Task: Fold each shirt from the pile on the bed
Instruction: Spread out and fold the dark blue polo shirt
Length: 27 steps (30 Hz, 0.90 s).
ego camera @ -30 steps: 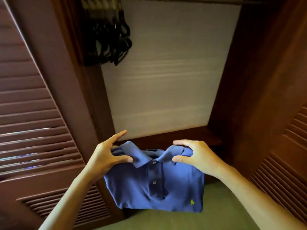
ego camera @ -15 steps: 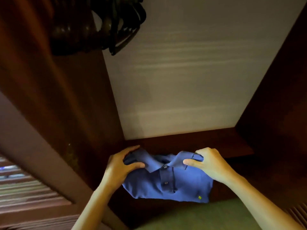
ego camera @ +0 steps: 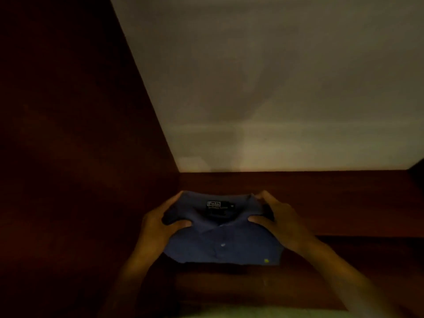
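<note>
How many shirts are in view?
1. The folded blue shirt, gripped at its collar by the left hand and right hand, over the wooden shelf. The dark could hide others.

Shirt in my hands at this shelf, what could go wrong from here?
The shirt is gripped only near the collar by the left hand and right hand, so its lower part could unfold. Its front edge seems to overhang the shelf; released now, it might slide off.
</note>
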{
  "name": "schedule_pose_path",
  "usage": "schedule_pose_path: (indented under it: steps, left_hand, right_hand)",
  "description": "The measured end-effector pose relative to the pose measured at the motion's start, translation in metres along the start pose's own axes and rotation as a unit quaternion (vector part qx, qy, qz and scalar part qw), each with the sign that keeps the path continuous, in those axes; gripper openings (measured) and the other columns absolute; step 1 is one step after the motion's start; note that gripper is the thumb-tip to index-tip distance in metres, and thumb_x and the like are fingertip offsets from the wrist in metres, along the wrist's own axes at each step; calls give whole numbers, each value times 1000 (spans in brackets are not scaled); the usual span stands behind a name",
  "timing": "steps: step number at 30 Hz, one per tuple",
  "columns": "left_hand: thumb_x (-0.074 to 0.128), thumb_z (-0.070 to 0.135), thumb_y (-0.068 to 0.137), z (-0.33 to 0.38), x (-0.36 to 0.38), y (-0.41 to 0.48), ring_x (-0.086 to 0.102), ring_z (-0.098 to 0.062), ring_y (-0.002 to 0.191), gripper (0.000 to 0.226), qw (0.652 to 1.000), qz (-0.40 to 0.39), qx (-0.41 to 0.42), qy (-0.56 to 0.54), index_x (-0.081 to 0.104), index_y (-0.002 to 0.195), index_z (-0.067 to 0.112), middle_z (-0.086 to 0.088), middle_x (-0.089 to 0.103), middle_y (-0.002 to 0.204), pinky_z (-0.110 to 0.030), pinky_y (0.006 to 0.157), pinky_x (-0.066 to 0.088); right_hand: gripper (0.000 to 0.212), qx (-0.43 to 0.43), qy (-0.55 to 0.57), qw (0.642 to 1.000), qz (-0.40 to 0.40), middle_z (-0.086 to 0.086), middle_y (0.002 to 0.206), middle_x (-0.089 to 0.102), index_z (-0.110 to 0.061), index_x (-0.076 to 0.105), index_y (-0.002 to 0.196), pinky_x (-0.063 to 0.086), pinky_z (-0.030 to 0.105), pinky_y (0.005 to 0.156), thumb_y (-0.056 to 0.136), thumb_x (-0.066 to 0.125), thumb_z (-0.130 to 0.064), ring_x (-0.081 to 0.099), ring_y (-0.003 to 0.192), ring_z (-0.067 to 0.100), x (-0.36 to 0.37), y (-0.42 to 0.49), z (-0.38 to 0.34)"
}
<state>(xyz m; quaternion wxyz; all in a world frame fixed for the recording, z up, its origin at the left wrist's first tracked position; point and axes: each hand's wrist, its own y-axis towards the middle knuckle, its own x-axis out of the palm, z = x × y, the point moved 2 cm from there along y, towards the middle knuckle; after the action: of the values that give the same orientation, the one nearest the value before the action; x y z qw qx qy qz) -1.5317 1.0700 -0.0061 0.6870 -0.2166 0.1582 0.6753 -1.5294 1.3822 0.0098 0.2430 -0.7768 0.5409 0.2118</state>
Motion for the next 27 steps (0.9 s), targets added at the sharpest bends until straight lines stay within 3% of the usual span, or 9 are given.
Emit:
schedule_pose_path:
  steps: [3, 5, 8, 10, 14, 18, 21, 24, 27]
  left_hand:
    - [83, 44, 72, -35, 12, 36, 62, -10, 107, 55, 1000, 17, -4, -4, 57, 120, 48, 15, 65, 117, -17, 83, 50]
    - [80, 52, 63, -58, 18, 63, 64, -7, 97, 52, 1000, 26, -7, -12, 58, 110, 59, 21, 65, 105, -22, 81, 52]
    - [91, 31, 70, -92, 26, 114, 65, -11, 92, 47, 1000, 13, -17, -11, 63, 96, 58, 19, 67, 97, -39, 85, 54]
    - [91, 24, 70, -116, 33, 158, 66, -6, 90, 43, 1000, -5, -21, -6, 67, 86, 57, 19, 70, 91, -32, 80, 55]
    - [87, 7, 72, -174, 60, 245, 62, -9, 81, 32, 999, -16, -20, 48, 66, 92, 21, 5, 67, 87, -26, 74, 48]
    - [86, 6, 74, -236, 88, 306, 61, -25, 93, 34, 995, -15, -62, 82, 69, 103, 2, -11, 66, 95, -34, 79, 49]
    - [83, 8, 78, -254, 98, 331, 62, -32, 110, 44, 994, -5, -69, 86, 67, 118, 4, -16, 67, 114, -44, 94, 51]
    - [83, 23, 80, -254, 107, 332, 47, -37, 129, 63, 984, 54, 1, 168, 57, 136, 11, -19, 49, 139, -50, 106, 43]
    - [69, 46, 85, -248, 128, 306, 43, -37, 131, 65, 943, 96, 146, 283, 55, 138, 11, -17, 44, 147, -51, 106, 40]
  right_hand:
    - [35, -9, -13, 1000, 5, -8, 92, 66, -47, 43, 119, 52, 40, 59, 90, 52, -65, 63, 68, 12, 25, 47, 33]
    - [39, 8, -2, 1000, 4, -8, 97, 67, -45, 43, 122, 56, 38, 62, 87, 53, -61, 66, 74, 10, 39, 80, 51]
    - [53, 27, -4, 1000, 3, -8, 122, 62, -34, 40, 138, 57, 37, 86, 91, 55, -51, 64, 98, 11, 56, 126, 75]
    - [58, 27, -7, 1000, 13, -5, 133, 57, -26, 37, 146, 51, 39, 98, 94, 59, -40, 59, 113, 19, 65, 162, 98]
    - [49, 29, -67, 996, 43, 8, 126, 63, -17, 49, 139, 50, 41, 85, 94, 66, -28, 60, 112, 34, 92, 248, 161]
    - [47, 64, -81, 992, 70, 10, 127, 65, -16, 53, 137, 49, 40, 88, 92, 67, -16, 60, 114, 35, 120, 320, 210]
    - [45, 104, -61, 988, 93, 12, 131, 61, -16, 52, 137, 46, 34, 89, 94, 64, -12, 57, 118, 34, 124, 347, 225]
    - [53, 127, -64, 980, 138, 17, 134, 54, -22, 43, 143, 44, 36, 92, 94, 64, -26, 52, 121, 38, 123, 347, 232]
    - [63, 155, -125, 972, 129, 13, 151, 34, -38, 30, 150, 41, 53, 105, 94, 58, -46, 38, 134, 39, 134, 326, 236]
